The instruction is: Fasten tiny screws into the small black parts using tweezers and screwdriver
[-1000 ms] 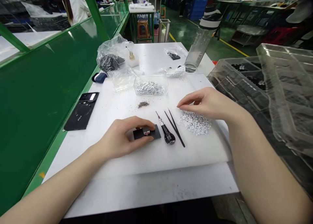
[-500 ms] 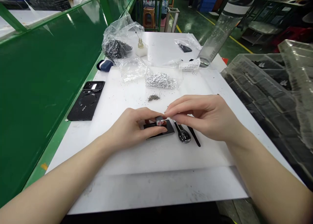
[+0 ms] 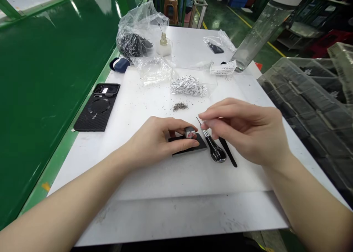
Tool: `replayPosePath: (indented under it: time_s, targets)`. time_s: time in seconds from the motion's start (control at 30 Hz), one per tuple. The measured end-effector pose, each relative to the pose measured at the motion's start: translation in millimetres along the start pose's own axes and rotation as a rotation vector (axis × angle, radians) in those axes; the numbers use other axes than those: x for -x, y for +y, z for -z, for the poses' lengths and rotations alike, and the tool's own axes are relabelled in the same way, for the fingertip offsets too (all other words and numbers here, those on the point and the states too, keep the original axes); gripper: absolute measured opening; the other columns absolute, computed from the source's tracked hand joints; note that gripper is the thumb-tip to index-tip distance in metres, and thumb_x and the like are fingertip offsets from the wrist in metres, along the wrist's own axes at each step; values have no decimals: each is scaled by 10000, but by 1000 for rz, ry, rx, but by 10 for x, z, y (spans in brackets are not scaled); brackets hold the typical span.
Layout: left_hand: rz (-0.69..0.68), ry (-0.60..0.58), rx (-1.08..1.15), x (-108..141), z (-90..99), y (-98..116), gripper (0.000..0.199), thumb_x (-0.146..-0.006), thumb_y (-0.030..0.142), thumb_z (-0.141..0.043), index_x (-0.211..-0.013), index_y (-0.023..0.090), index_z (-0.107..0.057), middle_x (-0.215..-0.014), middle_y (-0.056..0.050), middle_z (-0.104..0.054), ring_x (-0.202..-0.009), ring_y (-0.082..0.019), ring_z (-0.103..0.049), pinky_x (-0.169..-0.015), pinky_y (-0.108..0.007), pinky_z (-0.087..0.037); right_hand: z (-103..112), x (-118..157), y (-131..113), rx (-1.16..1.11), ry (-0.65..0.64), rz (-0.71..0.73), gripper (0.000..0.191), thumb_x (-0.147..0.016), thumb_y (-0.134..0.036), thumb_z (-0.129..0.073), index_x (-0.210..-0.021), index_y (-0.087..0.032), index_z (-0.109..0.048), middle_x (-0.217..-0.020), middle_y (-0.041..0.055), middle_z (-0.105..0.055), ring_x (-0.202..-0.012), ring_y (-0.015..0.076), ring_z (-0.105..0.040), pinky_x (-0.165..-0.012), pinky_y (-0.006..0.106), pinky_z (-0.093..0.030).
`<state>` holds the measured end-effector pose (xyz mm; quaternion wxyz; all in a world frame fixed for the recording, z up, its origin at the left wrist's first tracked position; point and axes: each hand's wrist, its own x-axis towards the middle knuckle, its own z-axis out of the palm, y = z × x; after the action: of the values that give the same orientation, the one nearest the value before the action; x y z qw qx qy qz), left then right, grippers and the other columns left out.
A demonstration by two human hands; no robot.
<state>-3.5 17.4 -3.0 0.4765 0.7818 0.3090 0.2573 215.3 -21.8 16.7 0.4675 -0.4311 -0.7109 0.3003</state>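
Between the thumb and fingers of my left hand is a small dark grey block with a white and red end face. It is held just over a flat black slab on the table. My right hand hovers to the right of the block, thumb and forefinger closed in a pinch; whatever is between the tips is too small to make out. Under the right fingers lies a tool with a bulbous black handle and a thin metal point. A slim black strip-shaped tool rests beside it, partly hidden.
Beyond my hands are a pile of tiny dark pieces and a clear tray of small white pieces. A phone lies left. Farther back stand a small glass bottle, plastic bags and a tall clear bottle. Compartment boxes are right.
My right hand has drawn back to the right, away from the block it was touching or nearly touching. The left hand keeps its hold. The whole view has shifted slightly.
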Motion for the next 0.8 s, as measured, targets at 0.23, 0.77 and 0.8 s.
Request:
replayPosePath:
  time_s: [0.23, 0.77, 0.8]
  targets:
    - [4, -2, -20, -7, 8, -1, 157, -898, 314, -730, -1001, 207, -779, -864, -14, -772, -738, -171, -680, -621, -271, -519, -29, 11, -2, 286, -186, 203, 287, -963, -90, -530, -1080, -246, -740, -981, 62, -624, -851, 162, -652, -725, 322, -561]
    - [15, 28, -22, -26, -1, 119, 97, -867, 206, -764, -950, 180, -804, -778, 38, -730, -640, -79, -551, -562, -193, -416, -46, 34, -26, 341, -166, 429, 260, -903, 21, -621, -927, -212, -735, -947, 21, -793, -898, 138, -756, -813, 245, -623]
    - [13, 9, -22, -30, -2, 110, 106, -867, 216, -766, -958, 175, -802, -779, 33, -731, -635, -81, -551, -553, -196, -413, -42, 35, -23, 327, -154, 421, 264, -896, 16, -629, -941, -222, -734, -946, 12, -795, -887, 144, -760, -793, 249, -624]
